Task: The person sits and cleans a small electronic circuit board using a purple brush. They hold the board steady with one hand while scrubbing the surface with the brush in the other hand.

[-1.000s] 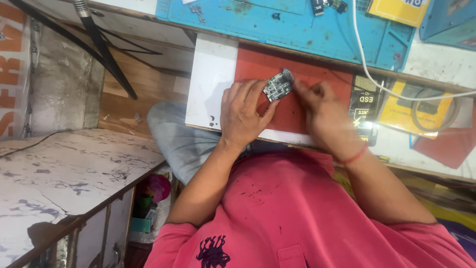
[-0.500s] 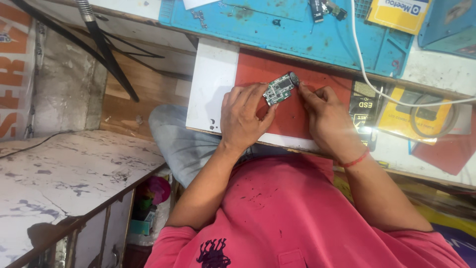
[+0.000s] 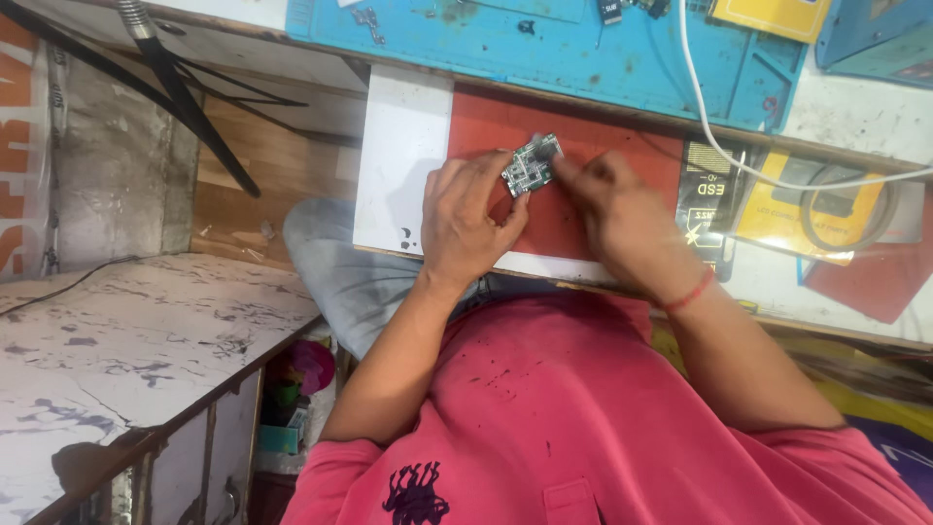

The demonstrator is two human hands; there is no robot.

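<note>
A small green circuit board is held tilted above a red mat that lies on a white board. My left hand grips the circuit board's near edge between thumb and fingers. My right hand touches the board's right end with its fingertips; it looks blurred. A red thread band circles my right wrist. Whether my right hand holds a small tool I cannot tell.
A blue work mat lies beyond the red one, with small parts on it. A white cable runs across yellow packets at the right. A marbled side table stands at the left, below a black lamp arm.
The view has shifted slightly. My hands and the circuit board stay over the red mat; the right fingertips have moved closer onto the board's end.
</note>
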